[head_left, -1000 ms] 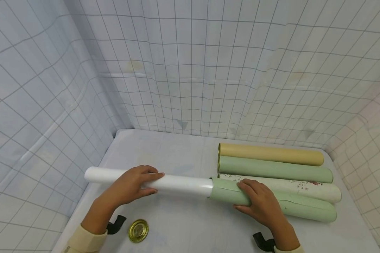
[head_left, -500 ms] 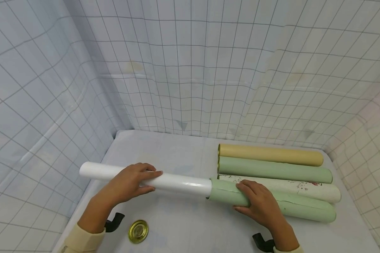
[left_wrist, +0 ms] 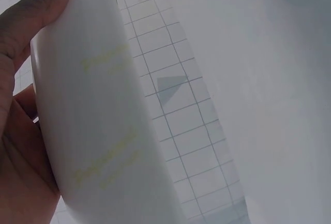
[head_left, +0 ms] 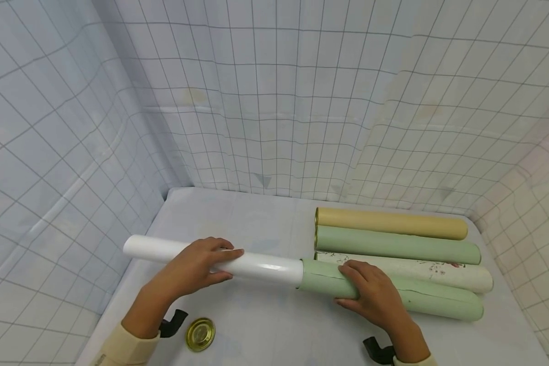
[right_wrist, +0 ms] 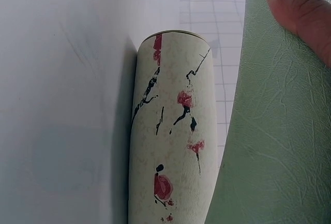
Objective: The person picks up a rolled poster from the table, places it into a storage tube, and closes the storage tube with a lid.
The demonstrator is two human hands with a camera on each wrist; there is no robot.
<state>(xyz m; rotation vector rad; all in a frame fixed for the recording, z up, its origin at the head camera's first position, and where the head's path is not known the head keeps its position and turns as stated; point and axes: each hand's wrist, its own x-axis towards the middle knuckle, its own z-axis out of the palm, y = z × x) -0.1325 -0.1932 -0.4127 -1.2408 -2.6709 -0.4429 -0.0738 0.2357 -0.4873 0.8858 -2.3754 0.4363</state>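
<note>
My left hand (head_left: 201,267) grips a glossy white paper roll (head_left: 270,268) around its middle, thumb on the near side. Faint yellow lettering shows on this roll in the left wrist view. Its right end sits inside the mouth of a pale green cardboard tube (head_left: 444,299); how deep it reaches is hidden. My right hand (head_left: 375,295) holds that tube from above, left of its middle. In the right wrist view, the thumb (right_wrist: 300,14) lies on the textured green surface. The roll slopes up slightly toward the left.
Behind the green tube lie a flowered cream tube (head_left: 462,276), a second green tube (head_left: 402,244) and a tan tube (head_left: 393,223), side by side. A round gold lid (head_left: 200,334) lies near the left forearm. Grid-patterned sheets (head_left: 274,101) surround the white table (head_left: 256,325).
The white roll and left hand shifted slightly left, then back right, and the roll's left end rose a little. The held green tube has moved slightly left with the right hand.
</note>
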